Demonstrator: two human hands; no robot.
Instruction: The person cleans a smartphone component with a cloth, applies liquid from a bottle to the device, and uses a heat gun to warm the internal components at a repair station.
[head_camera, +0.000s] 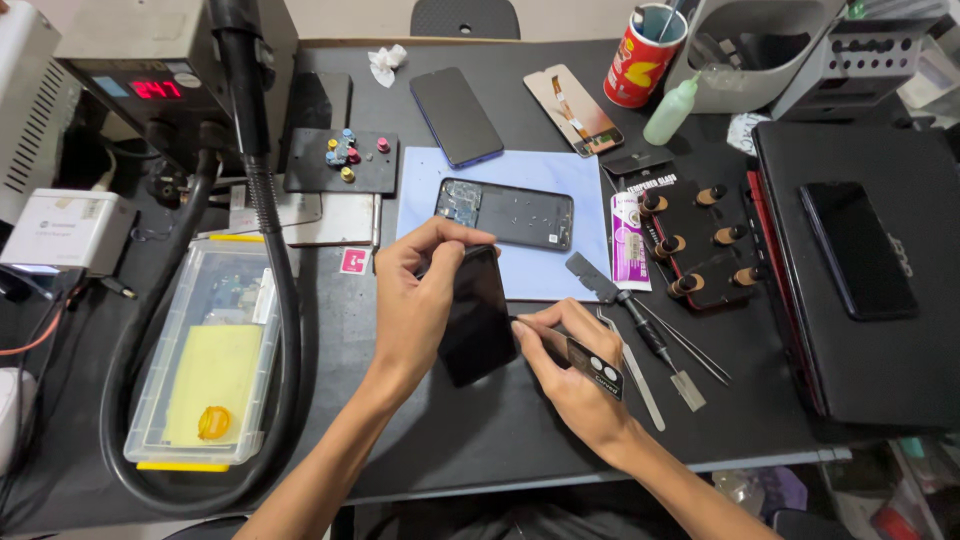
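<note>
While the left hand (420, 300) clamps a flat black rectangular phone panel (478, 315) between thumb and curled fingers near its upper end, the panel stands over the dark tabletop (480, 430) just below a pale blue work mat (540, 180). Its long axis runs nearly away from the person, top end tilted slightly left toward the mat, lower end toward the table's near edge. The right hand (570, 370) pinches a small black camera-cover strip with two round lens holes (595, 366), touching the panel's lower right edge. On the mat lies an opened phone frame with exposed dark internals (505, 213), its length crosswise. Beside the right hand rest a black-handled screwdriver (640, 325) and steel tweezers (640, 375).
</note>
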